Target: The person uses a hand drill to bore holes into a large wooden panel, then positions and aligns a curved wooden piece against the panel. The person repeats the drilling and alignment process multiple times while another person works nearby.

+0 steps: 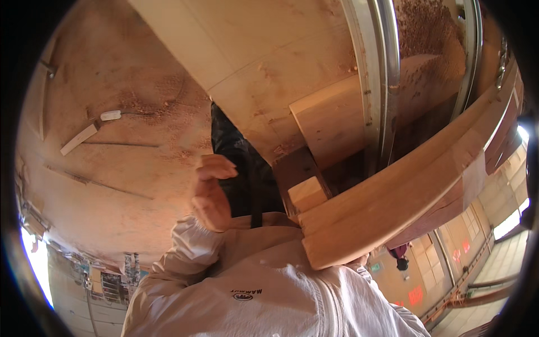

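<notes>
A long bundle of wooden boards (393,191) stretches from in front of my chest toward the far right, with clear tape (474,177) around it. My right hand (359,261) is at the underside of its near end; only a sliver of skin shows and the fingers are hidden. My left hand (210,194) is raised in front of my sleeve, its fingers loosely bent and nothing in them. Just left of the bundle's near end, a small pale wood block (307,194) rests on a dark brown wood piece (295,168).
Metal rails (382,84) run across a broad tan panel (269,50), with a loose board (331,115) beside them. Reddish dust and a thin wood strip (80,140) lie on the floor (129,196) at left. Another person (400,257) is in the background at right.
</notes>
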A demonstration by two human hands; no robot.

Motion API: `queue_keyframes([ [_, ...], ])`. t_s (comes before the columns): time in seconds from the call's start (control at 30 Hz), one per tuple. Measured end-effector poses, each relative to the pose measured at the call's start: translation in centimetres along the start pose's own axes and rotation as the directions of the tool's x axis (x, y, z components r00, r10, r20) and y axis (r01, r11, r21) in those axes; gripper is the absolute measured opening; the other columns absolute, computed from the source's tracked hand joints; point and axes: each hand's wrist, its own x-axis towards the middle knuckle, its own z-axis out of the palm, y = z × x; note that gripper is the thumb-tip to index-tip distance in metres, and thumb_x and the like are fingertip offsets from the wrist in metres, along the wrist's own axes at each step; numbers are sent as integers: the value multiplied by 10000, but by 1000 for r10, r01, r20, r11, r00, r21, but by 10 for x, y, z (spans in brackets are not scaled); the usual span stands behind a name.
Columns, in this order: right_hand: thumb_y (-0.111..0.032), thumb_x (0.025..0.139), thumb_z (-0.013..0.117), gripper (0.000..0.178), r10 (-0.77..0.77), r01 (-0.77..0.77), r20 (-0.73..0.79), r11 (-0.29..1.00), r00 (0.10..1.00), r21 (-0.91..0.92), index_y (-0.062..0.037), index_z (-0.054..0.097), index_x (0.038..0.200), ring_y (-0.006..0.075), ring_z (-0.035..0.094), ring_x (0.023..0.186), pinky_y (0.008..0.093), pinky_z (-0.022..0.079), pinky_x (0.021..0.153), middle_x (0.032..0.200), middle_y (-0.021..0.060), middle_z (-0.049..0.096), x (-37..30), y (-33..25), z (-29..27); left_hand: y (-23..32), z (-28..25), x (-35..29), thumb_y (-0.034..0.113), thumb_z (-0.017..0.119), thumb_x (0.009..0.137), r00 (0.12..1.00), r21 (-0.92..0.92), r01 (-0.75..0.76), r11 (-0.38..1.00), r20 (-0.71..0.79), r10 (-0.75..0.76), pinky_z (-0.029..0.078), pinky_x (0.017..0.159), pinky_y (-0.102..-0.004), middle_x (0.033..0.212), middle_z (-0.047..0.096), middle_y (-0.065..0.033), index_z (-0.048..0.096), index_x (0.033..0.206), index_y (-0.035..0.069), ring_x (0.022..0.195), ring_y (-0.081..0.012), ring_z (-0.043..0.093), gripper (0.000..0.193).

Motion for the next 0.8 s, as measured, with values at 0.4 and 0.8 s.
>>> queue_keyframes([
  [0.4, -342, 1089, 529, 439, 105, -104, -43, 994, 994, 24, 39, 673, 1251, 198, 691, 1028, 306, 567, 881, 1181, 123, 728, -26, 13, 4, -6, 98, 1, 575, 428, 1051, 995, -292, 93, 952, 51, -81, 428, 911, -410, 983, 637, -179, 566, 1100, -38, 936, -256, 549, 630],
  [0.8, -349, 1093, 522, 452, 122, -121, -27, 992, 992, 41, 41, 664, 1272, 202, 688, 1057, 304, 564, 895, 1201, 130, 720, -29, 5, 13, 16, 76, 27, 747, 291, 1022, 902, -206, 172, 963, 425, -70, 492, 819, -384, 970, 681, -178, 589, 1176, -66, 894, -253, 621, 879],
])
